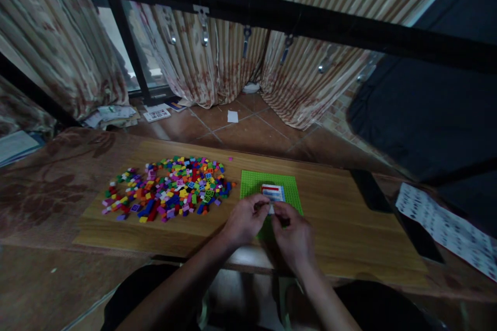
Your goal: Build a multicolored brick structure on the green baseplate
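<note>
A green studded baseplate (pixel 293 186) lies on the wooden board, partly covered by my hands. On it stands a small block of toy bricks (pixel 276 192), white with red and blue strips. My left hand (pixel 248 218) is at the near left of this block, thumb and fingers pinched together. Opposite it, my right hand (pixel 293 235) is curled with its fingertips close to the left ones. A small whitish brick (pixel 271 209) shows between the two sets of fingertips. Which hand bears it is hard to make out, and both seem to touch it.
A wide spread of loose coloured bricks (pixel 182 186) covers the left of the wooden board (pixel 330 217). Toward the right edge lie a dark flat panel (pixel 370 191) and a printed sheet (pixel 446 225). A black bar (pixel 248 5) with hanging hooks crosses above, before curtains.
</note>
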`<state>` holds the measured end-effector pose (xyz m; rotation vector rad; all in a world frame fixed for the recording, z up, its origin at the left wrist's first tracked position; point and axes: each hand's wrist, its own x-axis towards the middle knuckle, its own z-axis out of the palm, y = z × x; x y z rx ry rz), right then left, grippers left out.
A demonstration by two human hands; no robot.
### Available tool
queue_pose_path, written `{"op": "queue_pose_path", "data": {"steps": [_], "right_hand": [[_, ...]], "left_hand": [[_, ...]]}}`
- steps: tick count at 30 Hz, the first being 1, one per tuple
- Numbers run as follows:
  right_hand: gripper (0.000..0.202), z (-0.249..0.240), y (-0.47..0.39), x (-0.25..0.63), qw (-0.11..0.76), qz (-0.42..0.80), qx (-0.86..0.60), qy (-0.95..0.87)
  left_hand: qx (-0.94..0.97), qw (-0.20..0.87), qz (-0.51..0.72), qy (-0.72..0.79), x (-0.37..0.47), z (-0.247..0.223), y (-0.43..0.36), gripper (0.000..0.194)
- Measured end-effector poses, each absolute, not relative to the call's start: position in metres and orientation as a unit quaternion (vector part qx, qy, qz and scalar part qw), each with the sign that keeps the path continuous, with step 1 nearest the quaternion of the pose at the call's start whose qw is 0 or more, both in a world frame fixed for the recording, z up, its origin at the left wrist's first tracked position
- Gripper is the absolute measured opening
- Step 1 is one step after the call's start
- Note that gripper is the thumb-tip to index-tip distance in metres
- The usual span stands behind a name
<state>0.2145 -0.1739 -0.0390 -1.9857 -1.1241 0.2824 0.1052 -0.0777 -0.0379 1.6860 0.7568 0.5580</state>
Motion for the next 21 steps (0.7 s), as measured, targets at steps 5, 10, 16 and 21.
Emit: {"op": "queue_pose_path", "data": {"steps": [5,10,16,21], "right_hand": [[0.026,-0.051,-0.175,0.198,0.344,0.034,-0.816,-0.463],[0.021,-0.053,-0.17,0.196,0.31,-0.026,-0.827,-0.467],[0.021,-0.051,-0.165,0.2,0.281,-0.055,-0.818,-0.499],[0.023,-0.056,-0.169,0.201,0.301,-0.063,-0.803,-0.511]], "left_hand": [[0.736,0.521,0.206,0.382,0.102,-0.041,-0.077,0.021],[0.747,0.497,0.192,0.397,0.105,-0.047,-0.078,0.015],[0.754,0.479,0.179,0.413,0.11,-0.047,-0.076,0.017],[0.752,0.479,0.179,0.415,0.111,-0.047,-0.075,0.018]]}}
